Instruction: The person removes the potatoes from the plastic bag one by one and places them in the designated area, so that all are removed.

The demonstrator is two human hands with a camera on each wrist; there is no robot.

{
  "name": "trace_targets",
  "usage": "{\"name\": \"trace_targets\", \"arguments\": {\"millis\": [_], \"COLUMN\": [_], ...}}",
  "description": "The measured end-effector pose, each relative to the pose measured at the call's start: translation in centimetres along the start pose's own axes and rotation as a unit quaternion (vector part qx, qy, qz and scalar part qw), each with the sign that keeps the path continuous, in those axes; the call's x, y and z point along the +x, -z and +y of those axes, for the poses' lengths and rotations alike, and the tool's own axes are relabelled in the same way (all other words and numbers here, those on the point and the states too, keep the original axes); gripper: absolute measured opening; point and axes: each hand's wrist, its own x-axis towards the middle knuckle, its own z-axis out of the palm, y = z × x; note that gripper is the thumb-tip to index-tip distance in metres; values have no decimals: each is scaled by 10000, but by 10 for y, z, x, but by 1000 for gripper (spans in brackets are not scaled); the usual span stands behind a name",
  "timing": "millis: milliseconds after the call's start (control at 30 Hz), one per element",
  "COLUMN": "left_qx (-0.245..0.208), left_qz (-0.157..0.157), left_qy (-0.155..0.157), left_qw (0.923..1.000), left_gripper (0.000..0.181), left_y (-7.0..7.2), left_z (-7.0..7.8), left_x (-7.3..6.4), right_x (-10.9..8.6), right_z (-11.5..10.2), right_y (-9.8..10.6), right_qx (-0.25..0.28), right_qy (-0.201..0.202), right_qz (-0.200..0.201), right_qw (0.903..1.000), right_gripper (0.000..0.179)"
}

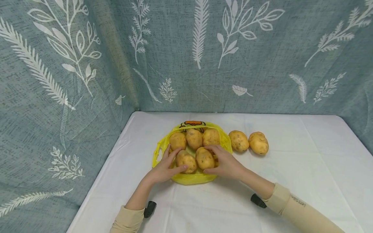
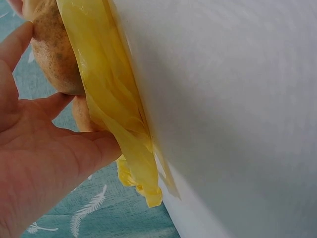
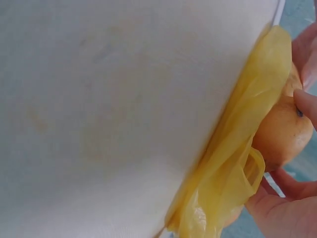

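A yellow plastic bag (image 1: 190, 179) lies spread open on the table with several potatoes inside. My left hand (image 1: 160, 171) holds the front left potato (image 1: 186, 161) between thumb and fingers. The front right potato (image 1: 205, 158) is gripped from its right side by my right hand (image 1: 226, 162). Behind them in the bag sit a left potato (image 1: 177, 141), a middle potato (image 1: 194, 138) and a right potato (image 1: 211, 137). The bag's near rim (image 2: 106, 64) hides the lower part of the potatoes in the left wrist view.
Two loose potatoes, one (image 1: 238, 141) beside the bag and another (image 1: 258, 143) just right of it, lie on the white-covered table (image 1: 291, 181). A blue-green leaf-patterned curtain (image 1: 180, 55) hangs behind the table and along its left side.
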Motion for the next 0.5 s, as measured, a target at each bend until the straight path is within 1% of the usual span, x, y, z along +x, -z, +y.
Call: {"name": "trace_targets", "arguments": {"millis": [100, 367, 500], "left_qx": [32, 30, -2], "left_qz": [10, 3, 17], "left_qy": [15, 69, 68], "left_qw": [10000, 10000, 10000], "left_gripper": [81, 81, 81], "left_y": [0, -1, -1], "left_z": [0, 1, 1], "left_x": [0, 0, 0], "right_x": [-2, -8, -11], "right_z": [-1, -2, -2], "right_y": [4, 20, 28], "right_qx": [7, 156, 363], "right_qy": [23, -162, -224], "right_qz": [108, 412, 509], "right_qw": [9999, 9989, 9978], "right_gripper": [78, 81, 82]}}
